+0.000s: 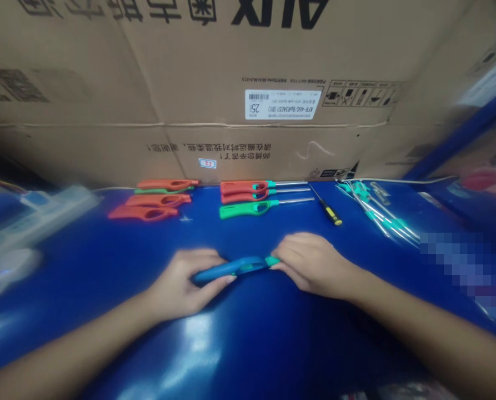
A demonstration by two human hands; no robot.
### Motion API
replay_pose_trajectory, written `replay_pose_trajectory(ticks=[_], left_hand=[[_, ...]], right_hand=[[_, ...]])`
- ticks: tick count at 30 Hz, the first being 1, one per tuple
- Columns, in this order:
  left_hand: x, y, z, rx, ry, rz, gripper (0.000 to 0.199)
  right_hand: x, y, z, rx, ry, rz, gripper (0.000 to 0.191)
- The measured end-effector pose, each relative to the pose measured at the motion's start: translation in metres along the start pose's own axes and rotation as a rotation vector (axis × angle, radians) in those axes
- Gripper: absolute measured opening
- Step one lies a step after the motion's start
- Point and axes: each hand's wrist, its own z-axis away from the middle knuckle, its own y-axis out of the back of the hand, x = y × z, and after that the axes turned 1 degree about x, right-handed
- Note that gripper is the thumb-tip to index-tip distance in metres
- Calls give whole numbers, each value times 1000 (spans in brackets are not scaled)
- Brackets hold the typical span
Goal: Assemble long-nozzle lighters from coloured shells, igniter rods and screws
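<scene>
Above the blue tabletop point(248, 333) I hold a blue lighter, the long-handled kind point(218, 269), between both hands. My left hand point(189, 280) is wrapped round the handle, thumb along its near side. At the other end my right hand point(310, 264) pinches the green collar point(272, 260) just past the trigger loop. Any metal rod there is hidden by my right fingers. Beyond my hands lie a green lighter with a metal rod point(245, 209) and red ones point(243, 195) with rods.
Orange handles without rods point(148, 213) lie at the back left. A black-and-yellow screwdriver point(330, 213) is right of the green lighter. Farther right are several metal rods with green parts point(381, 214). A cardboard wall point(189, 100) rises behind; a white power strip point(43, 219) is left.
</scene>
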Motion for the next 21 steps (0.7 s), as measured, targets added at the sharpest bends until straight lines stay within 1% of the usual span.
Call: replay_pose_trajectory(ticks=[4,8,12,14,17,19,21], left_hand=[[-1,0,-1,19,-6,-7,12],[-3,-1,-3,30,9,-85,17],[-2,-3,-7,-37,51,-181,33],[-2,-3,-8,-64,54,-206,36],[-2,-2,-8,-52,55,-203,35],[-2,-2,-7,-39,61,-181,34],[-3,-1,-6,-36,63,-161,32]], right_hand=[[1,1,-1,-3,-48,-6,28],[5,7,-3,-58,-145,-31,21],[14,12,-4,-146,-239,-56,12],[21,14,-3,-206,-291,-77,7],[31,14,1,-263,-393,-229,7],[36,13,3,-262,-439,-355,8],[37,13,5,-252,-448,-429,8]])
